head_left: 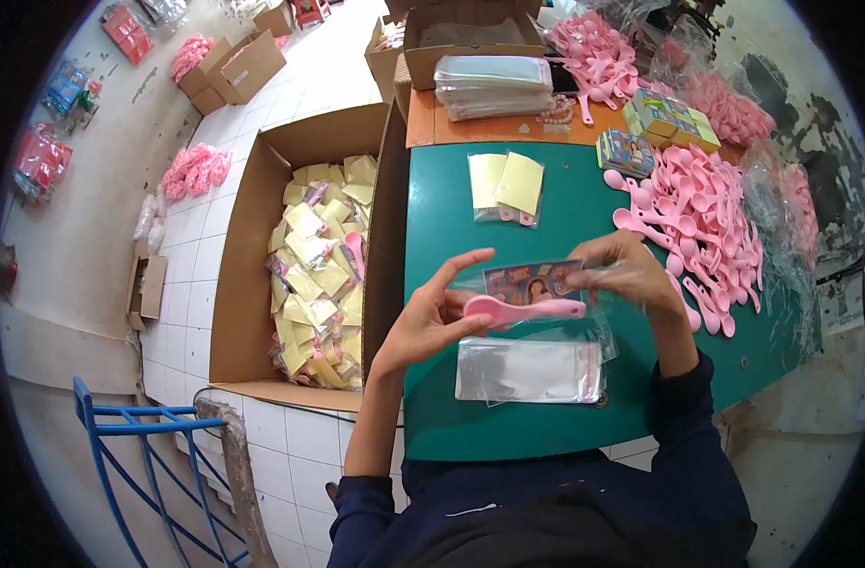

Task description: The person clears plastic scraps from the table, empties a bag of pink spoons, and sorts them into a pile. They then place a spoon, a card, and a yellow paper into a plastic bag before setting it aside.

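My left hand (428, 317) pinches the bowl end of a pink plastic spoon (535, 310), its index finger stretched out above. Just behind the spoon is a dark printed card (508, 282), seemingly inside a clear plastic bag. The fingers of my right hand (631, 267) are closed on the right end of that bag; its blurred film makes the edges hard to see. Below both hands, a stack of clear plastic bags (527, 371) lies flat on the green table (442, 426). Two packed bags with pale yellow cards (520, 185) lie farther back.
Many pink spoons (697, 204) are heaped on the right, beside small boxes of cards (626, 151). Left of the table stands a large carton (236, 312) full of packed bags. More clear bags (494, 85) are stacked at the back. A blue metal frame (134, 412) stands lower left.
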Motion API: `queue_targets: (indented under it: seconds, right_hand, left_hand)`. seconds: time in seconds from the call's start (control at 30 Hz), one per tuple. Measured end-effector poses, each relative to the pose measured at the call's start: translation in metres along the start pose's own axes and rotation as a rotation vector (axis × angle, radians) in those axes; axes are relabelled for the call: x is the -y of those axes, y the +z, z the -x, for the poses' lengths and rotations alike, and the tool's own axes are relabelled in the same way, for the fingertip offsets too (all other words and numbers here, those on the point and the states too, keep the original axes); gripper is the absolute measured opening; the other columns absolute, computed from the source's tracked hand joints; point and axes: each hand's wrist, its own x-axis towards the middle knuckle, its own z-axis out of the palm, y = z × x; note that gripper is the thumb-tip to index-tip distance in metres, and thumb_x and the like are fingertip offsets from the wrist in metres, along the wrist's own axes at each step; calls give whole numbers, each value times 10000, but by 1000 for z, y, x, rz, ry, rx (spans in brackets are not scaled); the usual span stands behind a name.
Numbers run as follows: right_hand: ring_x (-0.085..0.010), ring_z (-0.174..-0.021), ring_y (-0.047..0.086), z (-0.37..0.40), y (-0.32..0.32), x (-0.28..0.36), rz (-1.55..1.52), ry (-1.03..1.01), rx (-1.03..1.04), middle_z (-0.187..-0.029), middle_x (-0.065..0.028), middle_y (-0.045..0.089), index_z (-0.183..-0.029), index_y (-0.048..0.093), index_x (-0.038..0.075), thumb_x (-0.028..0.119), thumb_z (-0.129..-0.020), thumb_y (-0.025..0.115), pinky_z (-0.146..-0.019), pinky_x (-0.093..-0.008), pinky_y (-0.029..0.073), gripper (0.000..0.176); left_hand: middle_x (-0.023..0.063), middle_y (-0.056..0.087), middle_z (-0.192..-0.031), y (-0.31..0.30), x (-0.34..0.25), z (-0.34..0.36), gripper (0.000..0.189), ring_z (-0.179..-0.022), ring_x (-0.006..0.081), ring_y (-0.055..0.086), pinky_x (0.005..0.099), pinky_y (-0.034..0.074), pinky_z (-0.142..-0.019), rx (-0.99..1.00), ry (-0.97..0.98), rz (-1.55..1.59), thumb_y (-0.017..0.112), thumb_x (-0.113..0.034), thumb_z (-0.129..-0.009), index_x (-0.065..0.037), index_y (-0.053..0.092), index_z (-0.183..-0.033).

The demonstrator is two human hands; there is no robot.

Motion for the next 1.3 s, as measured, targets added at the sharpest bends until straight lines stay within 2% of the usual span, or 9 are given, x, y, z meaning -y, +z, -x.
queue_targets:
  seconds: [0.1, 0.2, 0.23, 0.3, 0.4, 0.43, 0.53, 0.77, 1.3]
  right_hand:
    - [-49, -659, 524, -1, 5, -16, 40, -106, -22, -660, 7, 565, -674, 544, 45, 78, -741, 718, -584, -218, 436, 190]
    - [-52, -648, 537, 5, 11, -20, 93, -144, -161, -678, 2, 575, -731, 573, 32, 70, -739, 718, -599, -217, 452, 150]
    - [-51, -649, 541, 7, 12, -22, 97, -140, -244, -687, 1, 582, -744, 576, 31, 72, -740, 717, -605, -215, 453, 146]
    - [-95, -744, 586, 15, 20, -23, 160, -121, -296, -832, -50, 626, -851, 589, 22, 102, -747, 709, -662, -242, 472, 178]
    - [-193, -875, 605, 25, 34, -26, 399, -352, 11, -989, -112, 617, -933, 584, 26, 122, -742, 699, -724, -288, 480, 243]
    - [-286, -946, 559, 28, 37, -31, 512, -401, 60, -1034, -137, 572, -965, 574, 36, 136, -745, 676, -772, -341, 462, 263]
    - [-310, -918, 533, 34, 58, -42, 664, -287, -56, -958, -130, 551, -949, 582, 48, 128, -748, 656, -783, -365, 441, 228]
    - [-291, -909, 486, 18, 84, -67, 812, -326, -121, -905, -111, 490, -928, 527, 48, 128, -759, 623, -744, -386, 383, 210]
    - [-262, -837, 511, 2, 82, -72, 682, -122, 96, -812, -80, 520, -805, 531, 70, 162, -750, 605, -740, -369, 364, 130]
  left_hand:
    - [146, 650, -917, 2, -3, 3, 674, -856, 156, 632, 284, 532, -739, 79, -47, -55, 624, -40, -827, -76, 247, -1385]
    - [168, 637, -952, 10, 2, 3, 634, -881, 166, 627, 301, 526, -753, -200, -32, -326, 612, -89, -850, -70, 259, -1377]
    - [173, 641, -946, 11, 18, 4, 566, -866, 210, 647, 300, 530, -706, -325, 88, -518, 530, -144, -910, -59, 217, -1374]
    - [183, 626, -978, 26, 28, 11, 562, -896, 230, 639, 321, 534, -732, -225, -59, -109, 459, -161, -943, -61, 135, -1392]
    - [214, 588, -1047, 48, 35, 25, 581, -989, 252, 604, 339, 532, -781, -9, -269, 292, 337, -191, -983, -99, -39, -1417]
    - [207, 593, -1041, 52, 42, 26, 582, -984, 248, 608, 335, 538, -776, -51, -279, 276, 341, -170, -980, -101, -38, -1417]
    - [200, 589, -1069, 52, 50, 27, 566, -994, 244, 606, 330, 547, -774, -98, -267, 128, 348, -127, -973, -110, -3, -1417]
    - [162, 628, -924, 53, 38, 27, 431, -870, 235, 652, 315, 564, -715, -137, -287, -117, 349, -41, -948, -45, 188, -1348]
    - [173, 633, -872, 49, 42, 41, 384, -785, 247, 660, 324, 543, -702, -181, -196, -241, 345, -15, -936, -12, 246, -1306]
